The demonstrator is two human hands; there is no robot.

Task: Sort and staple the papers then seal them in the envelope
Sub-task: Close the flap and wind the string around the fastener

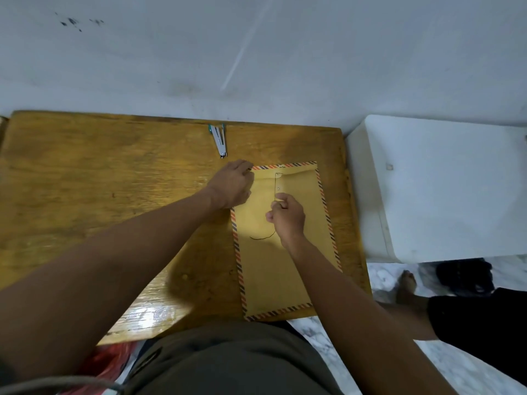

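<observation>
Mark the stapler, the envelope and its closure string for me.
stapler (219, 140): head view, middle of its metal arm.
envelope (273, 269): head view, bare lower panel.
string (262, 237): head view, loose end lying on the envelope.

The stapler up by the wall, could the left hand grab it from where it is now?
Probably yes. The stapler lies alone on the bare table, just beyond the left hand, with nothing between them. But that hand rests on the envelope's top corner, so it would have to let go first.

Yellow-brown envelope (285, 266) edged in red-and-navy diagonal stripes, with thin black string (263, 237); honey-brown grained wooden table (99, 181); silver stapler (219, 141) with teal end; white wall (256, 52).
</observation>
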